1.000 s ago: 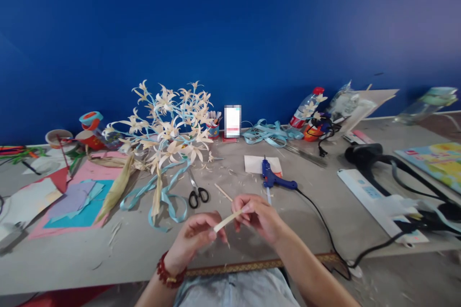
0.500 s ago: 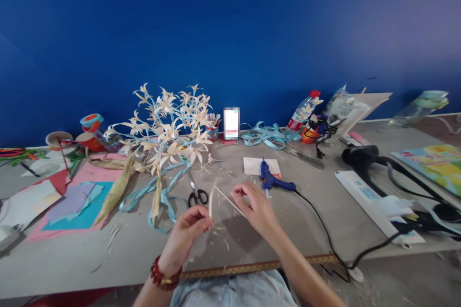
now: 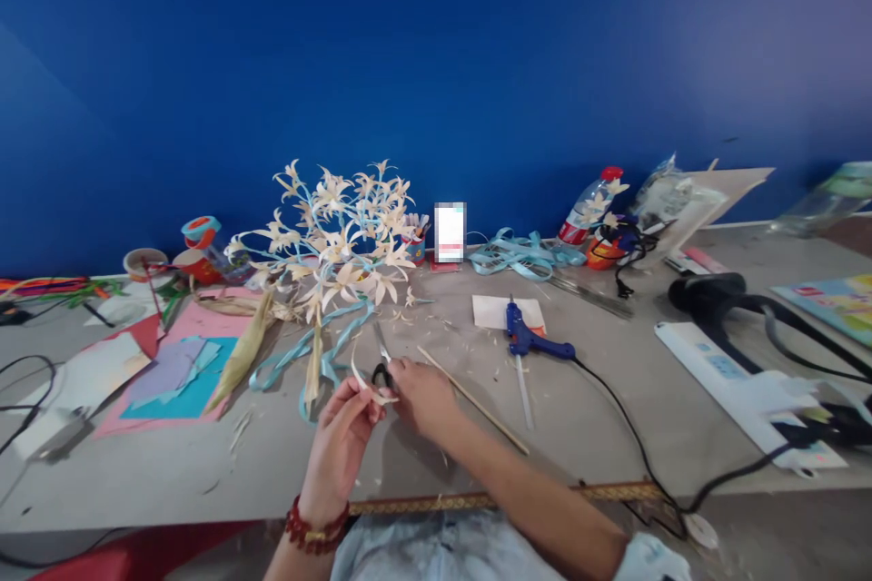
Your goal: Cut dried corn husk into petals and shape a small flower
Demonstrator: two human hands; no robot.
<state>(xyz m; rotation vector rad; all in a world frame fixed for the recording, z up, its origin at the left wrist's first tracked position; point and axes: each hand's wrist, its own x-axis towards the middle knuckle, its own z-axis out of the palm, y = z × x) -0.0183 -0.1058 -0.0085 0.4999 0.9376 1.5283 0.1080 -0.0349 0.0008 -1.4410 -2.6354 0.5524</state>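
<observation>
My left hand (image 3: 344,436) pinches a pale, curved strip of husk (image 3: 358,367) between thumb and fingertips. Just right of it, my right hand (image 3: 426,399) has its fingers on the black handles of the scissors (image 3: 383,348); one handle loop is covered by the hand. The blades lie on the table, pointing away from me. A thin wooden stick (image 3: 487,416) lies under or beside my right forearm. Behind the hands spreads a bunch of cream husk flowers (image 3: 341,277) on pale blue stems, with light blue ribbon (image 3: 286,365) trailing below.
A blue glue gun (image 3: 535,341) rests at right on white card, its cable running to a power strip (image 3: 736,390). At left lie coloured paper sheets (image 3: 181,390) and a dried husk (image 3: 245,349). Farther back stand a bottle (image 3: 586,207) and a heap of blue ribbon (image 3: 521,254).
My right hand has let go of the husk strip and moved left onto the scissors. My left hand keeps the strip, now raised and curling. The view has shifted slightly left.
</observation>
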